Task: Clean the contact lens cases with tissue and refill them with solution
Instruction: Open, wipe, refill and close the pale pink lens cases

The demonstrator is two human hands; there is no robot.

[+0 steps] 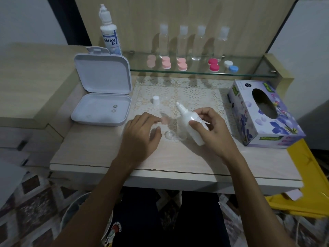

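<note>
My right hand grips a small white solution bottle, uncapped, with its nozzle tilted up and to the left. Its white cap stands on the lace mat. An open clear lens case lies on the table between my hands, two round wells side by side. My left hand hovers left of the case, and its fingertips pinch a pale pink lid. A tissue box sits at the right.
An open white plastic box with lenses inside stands at the left. A large solution bottle is behind it. The glass shelf carries several closed lens cases and clear bottles. A yellow bag lies lower right.
</note>
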